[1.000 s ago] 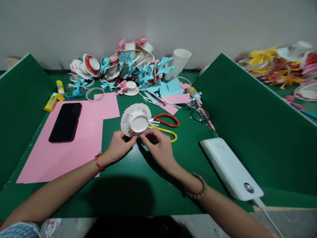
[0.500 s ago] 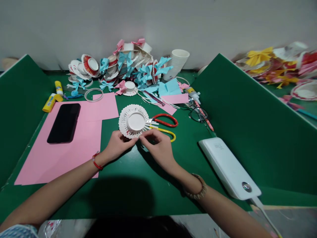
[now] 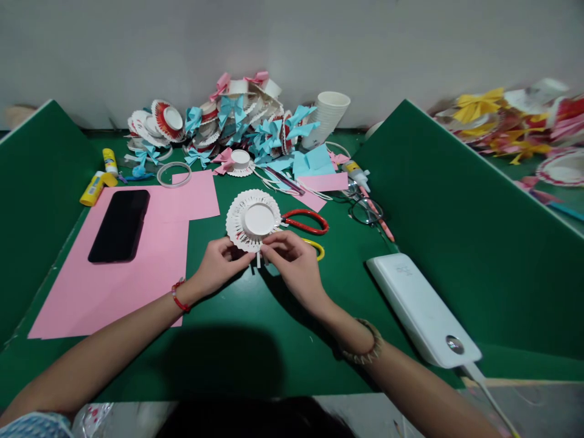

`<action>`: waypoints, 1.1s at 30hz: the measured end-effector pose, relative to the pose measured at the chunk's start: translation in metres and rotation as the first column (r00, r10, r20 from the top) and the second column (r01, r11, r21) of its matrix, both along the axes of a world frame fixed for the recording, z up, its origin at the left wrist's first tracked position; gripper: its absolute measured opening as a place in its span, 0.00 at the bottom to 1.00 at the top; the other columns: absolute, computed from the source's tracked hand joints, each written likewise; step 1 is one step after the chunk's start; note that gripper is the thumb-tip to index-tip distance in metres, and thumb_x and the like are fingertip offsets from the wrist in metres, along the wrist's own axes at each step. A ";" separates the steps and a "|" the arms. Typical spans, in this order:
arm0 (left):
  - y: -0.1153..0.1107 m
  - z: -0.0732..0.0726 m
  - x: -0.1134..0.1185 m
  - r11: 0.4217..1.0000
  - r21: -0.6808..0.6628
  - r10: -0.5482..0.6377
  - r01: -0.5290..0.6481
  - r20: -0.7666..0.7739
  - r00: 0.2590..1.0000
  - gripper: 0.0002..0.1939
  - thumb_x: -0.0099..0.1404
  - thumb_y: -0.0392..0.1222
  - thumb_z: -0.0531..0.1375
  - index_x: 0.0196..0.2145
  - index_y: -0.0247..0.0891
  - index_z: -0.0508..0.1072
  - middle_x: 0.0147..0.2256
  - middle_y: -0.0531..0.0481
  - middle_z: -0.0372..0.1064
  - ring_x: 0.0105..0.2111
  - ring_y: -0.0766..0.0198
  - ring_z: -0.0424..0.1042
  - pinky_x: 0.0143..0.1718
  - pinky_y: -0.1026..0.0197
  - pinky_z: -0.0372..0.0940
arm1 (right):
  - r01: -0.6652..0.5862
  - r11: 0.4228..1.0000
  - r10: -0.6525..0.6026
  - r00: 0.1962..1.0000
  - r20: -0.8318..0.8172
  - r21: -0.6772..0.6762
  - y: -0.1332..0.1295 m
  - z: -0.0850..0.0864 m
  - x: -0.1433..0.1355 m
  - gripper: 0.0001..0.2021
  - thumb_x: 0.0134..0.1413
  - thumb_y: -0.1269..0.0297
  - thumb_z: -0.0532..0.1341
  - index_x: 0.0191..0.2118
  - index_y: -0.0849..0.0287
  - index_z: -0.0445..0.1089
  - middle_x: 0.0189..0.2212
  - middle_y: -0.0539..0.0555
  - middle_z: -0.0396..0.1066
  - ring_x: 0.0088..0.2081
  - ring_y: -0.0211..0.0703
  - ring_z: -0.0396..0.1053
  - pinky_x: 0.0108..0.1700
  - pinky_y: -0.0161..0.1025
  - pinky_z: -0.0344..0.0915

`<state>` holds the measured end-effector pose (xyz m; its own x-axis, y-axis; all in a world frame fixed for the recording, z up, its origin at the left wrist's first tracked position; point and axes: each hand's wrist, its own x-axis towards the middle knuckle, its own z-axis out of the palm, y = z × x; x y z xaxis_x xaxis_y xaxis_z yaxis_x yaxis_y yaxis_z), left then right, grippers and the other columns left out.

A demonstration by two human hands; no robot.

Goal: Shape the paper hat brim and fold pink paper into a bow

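A white paper disc [image 3: 260,219] with a scalloped edge, slits round its ring and a raised round centre is held above the green table. My left hand [image 3: 220,261] pinches its lower left edge between thumb and fingers. At the lower right edge, my right hand [image 3: 293,261] is closed on the same disc. A narrow white strip [image 3: 258,260] points down from the rim between the two thumbs. Scissors with one red handle [image 3: 305,222] and one yellow handle lie just behind my right hand, their blades hidden by the disc.
Pink sheets [image 3: 150,286] with a black phone [image 3: 119,226] lie at the left, glue sticks [image 3: 93,188] behind. Paper hats with bows [image 3: 232,109] and stacked cups [image 3: 329,115] stand along the wall. Glasses [image 3: 366,210] and a white power bank [image 3: 422,310] are at the right, beside a green divider [image 3: 456,231].
The disc has turned and shifted slightly to the right in my hands. A strip now points down between my thumbs, and the strips at the disc's right side no longer show. My right fingers have moved slightly.
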<state>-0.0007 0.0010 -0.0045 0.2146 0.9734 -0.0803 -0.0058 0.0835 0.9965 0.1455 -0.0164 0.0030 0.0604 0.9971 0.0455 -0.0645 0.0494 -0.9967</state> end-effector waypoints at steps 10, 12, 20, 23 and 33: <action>0.002 0.008 -0.004 0.998 -0.049 -0.049 0.050 0.023 0.999 0.10 0.47 0.40 0.66 0.25 0.30 0.72 0.19 0.52 0.67 0.19 0.73 0.62 0.21 0.68 0.58 | -0.011 1.000 0.010 0.999 -0.048 -0.017 -0.001 0.000 -0.001 0.05 0.43 0.69 0.63 0.28 0.59 0.66 0.22 0.47 0.70 0.25 0.33 0.68 0.29 0.32 0.64; 0.002 0.008 -0.004 0.998 -0.049 -0.047 0.048 0.014 0.999 0.10 0.48 0.40 0.65 0.25 0.30 0.72 0.18 0.53 0.66 0.18 0.73 0.61 0.20 0.68 0.57 | -0.006 1.000 0.005 0.999 -0.048 -0.021 -0.001 0.001 -0.001 0.05 0.43 0.69 0.63 0.28 0.59 0.66 0.23 0.47 0.70 0.25 0.33 0.69 0.30 0.32 0.65; 0.000 0.007 -0.003 0.999 0.045 -0.001 0.001 -0.003 1.000 0.09 0.46 0.39 0.66 0.24 0.31 0.72 0.24 0.50 0.70 0.25 0.68 0.67 0.29 0.65 0.64 | 0.040 0.999 -0.040 0.999 -0.024 -0.004 0.001 0.000 0.001 0.04 0.43 0.69 0.64 0.28 0.59 0.68 0.24 0.47 0.70 0.26 0.33 0.69 0.30 0.31 0.66; 0.001 0.007 -0.004 0.998 0.058 -0.027 0.029 -0.043 0.999 0.09 0.50 0.41 0.63 0.22 0.32 0.70 0.20 0.52 0.67 0.21 0.70 0.64 0.25 0.67 0.61 | 0.020 1.000 -0.020 1.000 -0.003 0.001 0.000 0.000 0.001 0.03 0.44 0.69 0.63 0.27 0.59 0.68 0.24 0.47 0.70 0.26 0.33 0.68 0.30 0.32 0.66; 0.001 0.005 -0.002 0.998 0.060 -0.010 0.016 -0.088 0.996 0.09 0.49 0.41 0.62 0.23 0.32 0.69 0.20 0.52 0.66 0.21 0.70 0.63 0.23 0.67 0.60 | 0.011 1.000 -0.011 0.999 0.040 0.015 -0.002 0.002 -0.002 0.03 0.44 0.70 0.62 0.25 0.59 0.67 0.23 0.47 0.68 0.24 0.33 0.67 0.29 0.32 0.65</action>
<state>-0.0030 0.0021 0.0003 0.2221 0.9742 -0.0404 0.0824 0.0226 0.9963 0.1437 -0.0183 0.0053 0.0691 0.9957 0.0624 -0.0242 0.0642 -0.9976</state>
